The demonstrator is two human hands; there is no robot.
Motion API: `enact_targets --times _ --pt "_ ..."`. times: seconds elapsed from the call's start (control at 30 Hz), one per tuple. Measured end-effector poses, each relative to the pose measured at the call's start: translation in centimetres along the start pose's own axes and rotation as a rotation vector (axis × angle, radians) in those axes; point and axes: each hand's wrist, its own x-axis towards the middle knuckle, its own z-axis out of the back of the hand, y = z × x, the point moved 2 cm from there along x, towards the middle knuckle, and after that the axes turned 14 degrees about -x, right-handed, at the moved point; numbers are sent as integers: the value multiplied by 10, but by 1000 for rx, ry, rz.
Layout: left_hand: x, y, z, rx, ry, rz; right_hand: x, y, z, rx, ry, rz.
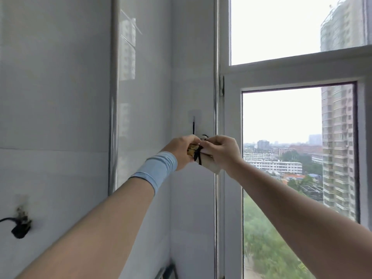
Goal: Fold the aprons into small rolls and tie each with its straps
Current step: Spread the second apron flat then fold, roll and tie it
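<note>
The apron roll is held up in the air between both hands, in front of the white tiled wall and just beside the window frame. It is already a small, tight bundle of pale cloth with some yellow print showing at its left end. A black strap is wound round its middle, so the rolling looks done and the tying seems at or near its finish. The knot itself is hidden under the fingers.

The left hand, with a light blue cuff at the wrist, is curled round the left end of the roll. The right hand grasps the right end, its fingertips meeting the left's on top where a thin black loop pokes out.

Just above them a dark cord hangs from an adhesive wall hook, so hanging the bundle there may be what is left. Whether other aprons wait cannot be told; a second hook low at the left edge carries something dark and blurred.

No basket, box or other container is in view
</note>
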Motion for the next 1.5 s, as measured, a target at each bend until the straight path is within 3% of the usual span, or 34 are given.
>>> enact_targets --times 0.27,0.47,0.6,0.77,1.17,1.5 --pt "63 -6 47 158 -22 -49 70 35 -12 22 10 -10" --pt "102 -3 71 319 -54 14 116 58 -31 -14 -17 8" --pt "107 20 51 67 -175 148 125 50 -54 -25 -43 4" --pt "119 45 32 -139 -307 162 128 32 -70 -137 -62 89" --pt "124 64 18 -552 -341 149 126 11 -67 -162 -200 98" --pt "132 54 15 -225 -435 146 124 17 -68 -277 -158 4"
